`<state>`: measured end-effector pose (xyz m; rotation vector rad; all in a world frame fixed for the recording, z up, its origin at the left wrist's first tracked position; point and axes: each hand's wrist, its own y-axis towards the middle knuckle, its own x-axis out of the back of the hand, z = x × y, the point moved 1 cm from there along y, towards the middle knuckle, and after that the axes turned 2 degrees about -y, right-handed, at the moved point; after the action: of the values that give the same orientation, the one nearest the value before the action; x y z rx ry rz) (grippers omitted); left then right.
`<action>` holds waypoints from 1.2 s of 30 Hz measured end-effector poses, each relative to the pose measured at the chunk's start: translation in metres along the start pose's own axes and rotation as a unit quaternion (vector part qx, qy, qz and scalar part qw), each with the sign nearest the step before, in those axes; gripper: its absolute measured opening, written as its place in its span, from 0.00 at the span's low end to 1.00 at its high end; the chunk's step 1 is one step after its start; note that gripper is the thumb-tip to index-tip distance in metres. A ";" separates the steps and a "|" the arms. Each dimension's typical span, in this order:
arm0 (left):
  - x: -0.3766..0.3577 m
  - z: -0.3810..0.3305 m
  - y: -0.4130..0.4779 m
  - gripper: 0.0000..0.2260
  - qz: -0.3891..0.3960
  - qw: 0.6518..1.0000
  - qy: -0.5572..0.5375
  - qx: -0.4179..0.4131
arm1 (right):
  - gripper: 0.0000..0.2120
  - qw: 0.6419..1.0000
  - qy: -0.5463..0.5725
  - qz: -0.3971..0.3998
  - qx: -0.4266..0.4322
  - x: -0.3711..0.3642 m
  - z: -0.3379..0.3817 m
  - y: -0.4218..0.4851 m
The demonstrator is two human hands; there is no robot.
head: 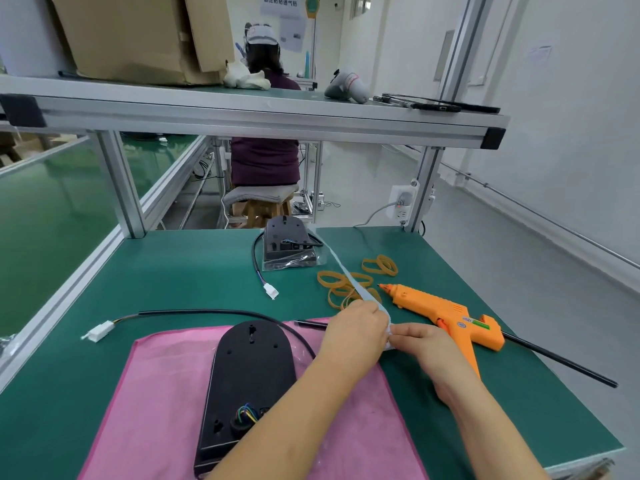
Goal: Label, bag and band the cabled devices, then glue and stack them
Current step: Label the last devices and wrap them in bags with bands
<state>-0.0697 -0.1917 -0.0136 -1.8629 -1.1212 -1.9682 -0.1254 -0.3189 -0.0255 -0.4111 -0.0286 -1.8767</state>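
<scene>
Black device (249, 372) flat on pink cloth (162, 393), near edge of green table (173, 271). Just right of it, left hand (356, 329) and right hand (424, 344) both pinching pale label strip (337, 263). Beyond: rubber bands (379, 265), orange glue gun (446, 315), bagged device (289, 244).

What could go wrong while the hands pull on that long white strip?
1. The label strip, pinched by the left hand and right hand, lies across the rubber bands; pulling might drag them about.
2. The glue gun lies right beside the right hand, its nozzle pointing toward the strip. If it is hot, a bump could burn skin or smear glue.
3. The thin strip could tear or twist if tugged hard.
</scene>
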 end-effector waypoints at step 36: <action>0.019 0.028 -0.018 0.08 -0.116 0.973 -0.134 0.145 | 0.06 0.906 -0.376 -0.173 0.087 -0.009 -0.002 0.007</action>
<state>-0.0626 -0.1551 -0.0048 -1.9467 -1.6732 -1.5775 -0.1166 -0.3140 -0.0315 -1.0366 -0.8287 -1.9242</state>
